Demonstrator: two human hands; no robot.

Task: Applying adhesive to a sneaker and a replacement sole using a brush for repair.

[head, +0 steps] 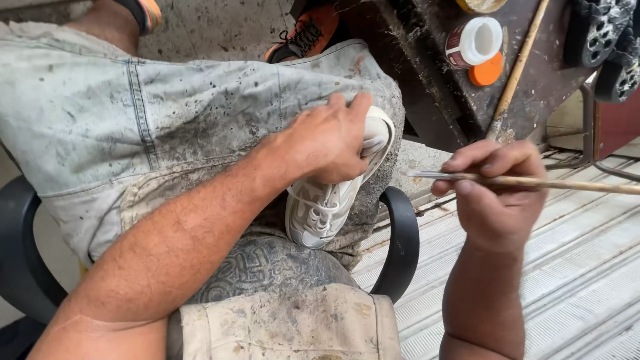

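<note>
The left hand (333, 143) pressed down on a pale shoe (330, 200), fingers curled over its heel end and clamped on it, so the shoe lay pinned on its side across the knee, toe pointing toward six o'clock. That hold looked meant to keep the shoe from rolling on the stained jeans (133, 120). The right hand (497, 200), at three o'clock from the shoe, was closed around a thin brush (533, 180), thumb and fingers pinched together on the handle; the tip pointed at nine o'clock, just short of the shoe, the wooden handle running off the frame's right edge. At one o'clock, on a grimy bench (427, 73), stood a small jar (473, 41) with a white lid on; its contents were hidden. An orange lid (487, 72) lay just beside it
</note>
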